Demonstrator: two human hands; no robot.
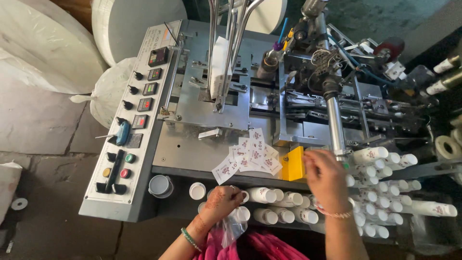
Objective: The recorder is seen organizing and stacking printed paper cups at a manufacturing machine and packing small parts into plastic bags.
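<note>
White paper cups [288,200] lie under both hands: left hand [222,200] pinches a clear plastic bag [232,227], right hand [326,179] apparently grips one cup.

Even daylight, sharp, slight edge distortion

Grey control panel [130,120], yellow block [293,163], printed paper blanks [248,156], 2 white paper rolls [137,24].

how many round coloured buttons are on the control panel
3: a green button highest, a yellow button lower left and a red button lower right, all near the bottom of the panel. None seems hidden.
</note>
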